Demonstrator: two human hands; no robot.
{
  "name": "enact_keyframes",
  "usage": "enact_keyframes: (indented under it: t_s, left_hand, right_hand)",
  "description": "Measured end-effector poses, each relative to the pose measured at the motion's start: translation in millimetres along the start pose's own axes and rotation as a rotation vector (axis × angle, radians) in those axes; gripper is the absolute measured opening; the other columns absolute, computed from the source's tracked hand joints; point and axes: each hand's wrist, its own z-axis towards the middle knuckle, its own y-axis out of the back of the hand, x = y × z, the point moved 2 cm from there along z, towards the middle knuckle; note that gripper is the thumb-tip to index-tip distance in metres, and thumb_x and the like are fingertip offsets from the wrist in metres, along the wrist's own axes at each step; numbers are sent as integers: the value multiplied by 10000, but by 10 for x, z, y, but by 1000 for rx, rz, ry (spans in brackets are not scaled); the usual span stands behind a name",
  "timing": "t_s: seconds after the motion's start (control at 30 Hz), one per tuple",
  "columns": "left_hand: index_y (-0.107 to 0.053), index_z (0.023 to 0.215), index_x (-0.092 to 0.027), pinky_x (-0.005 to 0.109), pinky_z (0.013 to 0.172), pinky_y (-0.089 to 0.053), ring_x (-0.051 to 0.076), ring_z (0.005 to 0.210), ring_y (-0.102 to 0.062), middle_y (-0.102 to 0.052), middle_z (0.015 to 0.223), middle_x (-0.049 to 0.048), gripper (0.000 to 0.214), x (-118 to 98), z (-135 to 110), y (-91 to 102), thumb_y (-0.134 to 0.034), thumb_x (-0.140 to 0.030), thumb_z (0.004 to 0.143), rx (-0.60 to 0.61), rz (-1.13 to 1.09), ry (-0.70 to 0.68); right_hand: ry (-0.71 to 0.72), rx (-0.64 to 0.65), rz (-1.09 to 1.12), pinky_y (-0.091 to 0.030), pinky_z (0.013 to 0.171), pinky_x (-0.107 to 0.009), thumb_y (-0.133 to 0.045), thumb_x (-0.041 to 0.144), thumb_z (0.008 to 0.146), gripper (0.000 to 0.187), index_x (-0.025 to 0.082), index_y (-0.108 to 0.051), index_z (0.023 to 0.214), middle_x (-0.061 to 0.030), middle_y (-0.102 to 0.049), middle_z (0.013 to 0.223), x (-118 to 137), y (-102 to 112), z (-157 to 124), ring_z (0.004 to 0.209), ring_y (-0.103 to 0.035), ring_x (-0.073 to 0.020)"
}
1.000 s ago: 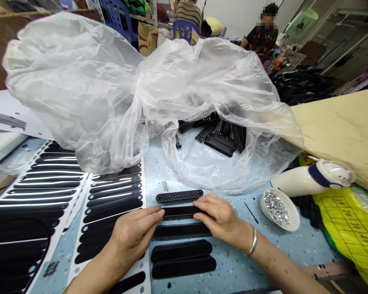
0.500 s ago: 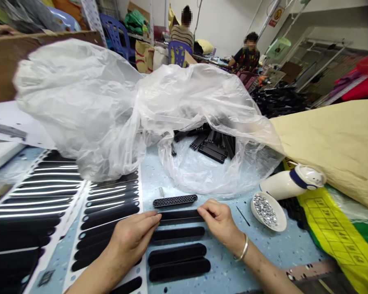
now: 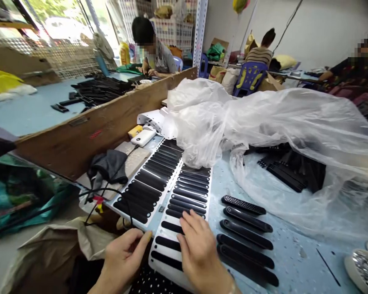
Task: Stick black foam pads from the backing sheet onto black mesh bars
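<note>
My right hand (image 3: 199, 249) lies with fingers stretched over a white backing sheet (image 3: 155, 269) that carries rows of black adhesive strips (image 3: 168, 243). Close to the sheet's left edge, my left hand (image 3: 124, 251) is closed, fingers curled and thumb against them; whatever it may hold is hidden. To the right of my right hand, several long black rounded bars (image 3: 247, 234) lie in a column on the blue speckled table. The farthest black piece (image 3: 243, 205) shows a lattice pattern on top. A second strip sheet (image 3: 144, 188) lies farther left.
A large clear plastic bag (image 3: 263, 110) with black parts (image 3: 288, 171) inside covers the back. A bowl of shiny small pieces (image 3: 366, 265) stands at right, near a thin black rod (image 3: 328, 267). A wooden board (image 3: 110, 118) borders the left; a cable (image 3: 129, 204) hangs there. People sit beyond.
The view has swung left. Both hands have left the black bar they held by its ends and moved left to the strip sheet. That bar now lies in the column.
</note>
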Motion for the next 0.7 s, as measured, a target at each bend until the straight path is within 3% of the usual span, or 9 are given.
enact_keyframes:
  t_s: [0.07, 0.13, 0.27, 0.37, 0.43, 0.57, 0.7]
  left_hand:
    - [-707, 627, -183, 187, 468, -464, 141, 483, -594, -659, 534, -14, 300, 122, -87, -55, -664, -421, 805, 80, -109, 151]
    - [-737, 684, -171, 206, 533, -492, 165, 560, -636, -715, 613, 9, 280, 145, -158, -148, -715, -438, 766, 213, -354, 336]
    - [-740, 748, -141, 217, 573, -489, 152, 576, -643, -736, 656, 37, 256, 11, -306, -321, -838, -363, 666, 357, -1012, 706]
    - [-735, 739, -127, 209, 563, -474, 127, 547, -627, -724, 643, 41, 265, -90, -376, -386, -871, -329, 636, 327, -1240, 848]
    - [-739, 752, -121, 217, 571, -473, 131, 558, -630, -719, 643, 48, 279, -141, -385, -396, -859, -357, 662, 313, -1273, 876]
    - [-757, 830, -127, 220, 604, -458, 137, 601, -620, -711, 658, 43, 316, -246, -310, -361, -851, -381, 666, 351, -1244, 798]
    - [-747, 700, -116, 194, 566, -395, 104, 566, -532, -660, 604, 14, 287, -325, -130, -340, -837, -385, 656, 344, -1111, 672]
  right_hand:
    - [-50, 62, -61, -526, 869, -588, -506, 81, 838, 323, 127, -622, 1137, -201, -684, 1161, 60, -310, -26, 1177, -585, -405]
    - [5, 111, -47, -522, 849, -560, -517, 125, 844, 301, 138, -624, 1125, -192, -668, 1212, 94, -439, -207, 1200, -567, -410]
    - [77, -23, 78, -535, 707, -510, -547, 248, 843, 173, 183, -661, 957, -154, -733, 1021, 108, -267, -587, 1026, -650, -403]
    - [32, 26, 163, -561, 733, -466, -573, 174, 843, 175, 195, -664, 992, -118, -732, 932, 77, -101, -521, 912, -682, -315]
    - [-24, 10, 176, -573, 763, -456, -556, 125, 859, 248, 175, -653, 1082, -133, -726, 976, 49, -49, -364, 904, -683, -286]
    - [-50, 3, 160, -550, 872, -536, -606, 188, 866, 259, 158, -667, 1115, -160, -719, 1094, 32, -90, -152, 1046, -659, -331]
    - [-74, 72, 216, -565, 891, -506, -630, 231, 866, 282, 173, -689, 1136, -143, -722, 1125, -20, -141, -118, 1077, -667, -317]
